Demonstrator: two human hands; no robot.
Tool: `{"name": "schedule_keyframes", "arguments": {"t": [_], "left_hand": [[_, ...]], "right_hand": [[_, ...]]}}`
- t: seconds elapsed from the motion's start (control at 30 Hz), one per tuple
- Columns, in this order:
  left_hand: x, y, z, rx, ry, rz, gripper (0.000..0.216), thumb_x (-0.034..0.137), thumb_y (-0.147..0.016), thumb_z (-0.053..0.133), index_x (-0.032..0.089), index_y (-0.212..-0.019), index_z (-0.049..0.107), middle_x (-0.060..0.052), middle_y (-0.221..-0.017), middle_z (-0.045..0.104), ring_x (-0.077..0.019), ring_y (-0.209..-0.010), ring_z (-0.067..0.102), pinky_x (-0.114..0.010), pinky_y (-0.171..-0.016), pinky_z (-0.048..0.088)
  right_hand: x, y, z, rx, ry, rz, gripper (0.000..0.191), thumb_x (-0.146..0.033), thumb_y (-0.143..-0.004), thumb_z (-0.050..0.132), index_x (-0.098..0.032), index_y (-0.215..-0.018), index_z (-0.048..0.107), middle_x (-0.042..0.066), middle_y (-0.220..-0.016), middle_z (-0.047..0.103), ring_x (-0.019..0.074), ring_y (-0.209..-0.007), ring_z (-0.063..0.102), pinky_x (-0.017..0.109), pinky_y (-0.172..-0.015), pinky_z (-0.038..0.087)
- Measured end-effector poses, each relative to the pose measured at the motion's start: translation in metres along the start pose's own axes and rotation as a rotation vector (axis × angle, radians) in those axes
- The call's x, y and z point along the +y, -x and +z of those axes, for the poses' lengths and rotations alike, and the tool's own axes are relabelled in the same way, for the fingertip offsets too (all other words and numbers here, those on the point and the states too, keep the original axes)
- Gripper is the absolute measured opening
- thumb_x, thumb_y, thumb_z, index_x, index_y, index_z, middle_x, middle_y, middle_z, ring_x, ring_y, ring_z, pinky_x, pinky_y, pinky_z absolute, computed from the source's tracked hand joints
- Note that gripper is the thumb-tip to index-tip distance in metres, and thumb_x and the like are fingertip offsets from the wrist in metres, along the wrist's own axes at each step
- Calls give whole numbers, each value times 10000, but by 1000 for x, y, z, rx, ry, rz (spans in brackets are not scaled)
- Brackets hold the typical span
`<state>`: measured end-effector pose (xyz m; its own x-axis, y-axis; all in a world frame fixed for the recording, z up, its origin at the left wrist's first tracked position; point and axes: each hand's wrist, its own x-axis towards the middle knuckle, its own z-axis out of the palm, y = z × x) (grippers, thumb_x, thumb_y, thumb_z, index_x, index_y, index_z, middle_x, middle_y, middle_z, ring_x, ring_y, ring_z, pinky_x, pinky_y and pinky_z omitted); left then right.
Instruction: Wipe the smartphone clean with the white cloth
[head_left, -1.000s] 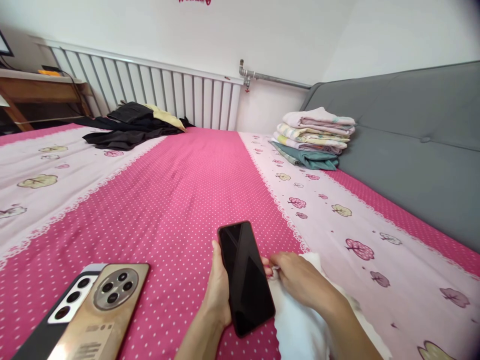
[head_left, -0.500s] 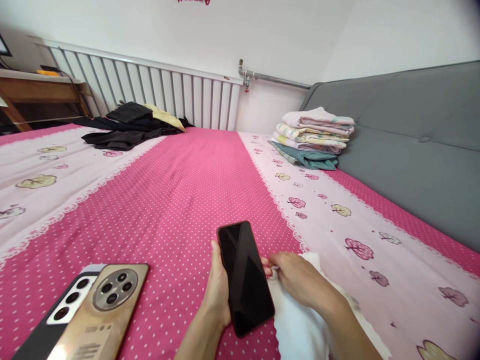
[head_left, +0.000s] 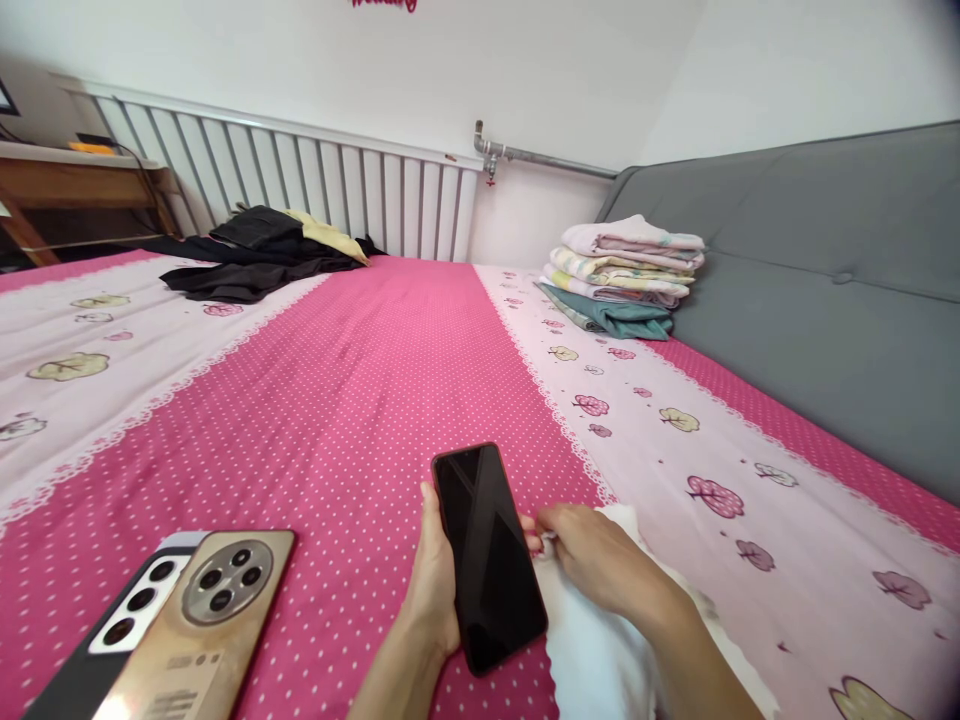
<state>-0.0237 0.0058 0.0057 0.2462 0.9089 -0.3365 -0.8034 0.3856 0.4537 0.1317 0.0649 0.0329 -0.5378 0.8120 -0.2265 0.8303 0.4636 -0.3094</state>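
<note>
A black phone (head_left: pixel 489 555), screen up and dark, is gripped along its edges by the left hand (head_left: pixel 435 585) at 6 o'clock in the head view, just above the pink dotted bed (head_left: pixel 360 400). A white cloth (head_left: pixel 600 650) is pinched by the right hand (head_left: pixel 596 560) at the phone's right edge. Two phones (head_left: pixel 187 620) are seen face down at 8 o'clock, folded laundry (head_left: pixel 626 275) at 1 o'clock.

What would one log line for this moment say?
left hand: holds black phone, screen up | right hand: pinches white cloth beside phone | nearby: gold phone face down on pink bedsheet
</note>
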Motion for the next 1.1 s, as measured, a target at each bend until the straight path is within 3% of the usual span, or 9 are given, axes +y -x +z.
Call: {"name": "schedule_keyframes", "arguments": {"t": [1.1], "left_hand": [[1,1,2,20,-20,-3,941,807,-718,232,2,-941,665,-201,-825,709,-250,-718,666,-345,-722,491]], "right_hand": [[0,-2,0,-2,-2,-5,219,8,-742,372,-171,-627,429,29,-705,590,140,-670,528,245,-577,247]]}}
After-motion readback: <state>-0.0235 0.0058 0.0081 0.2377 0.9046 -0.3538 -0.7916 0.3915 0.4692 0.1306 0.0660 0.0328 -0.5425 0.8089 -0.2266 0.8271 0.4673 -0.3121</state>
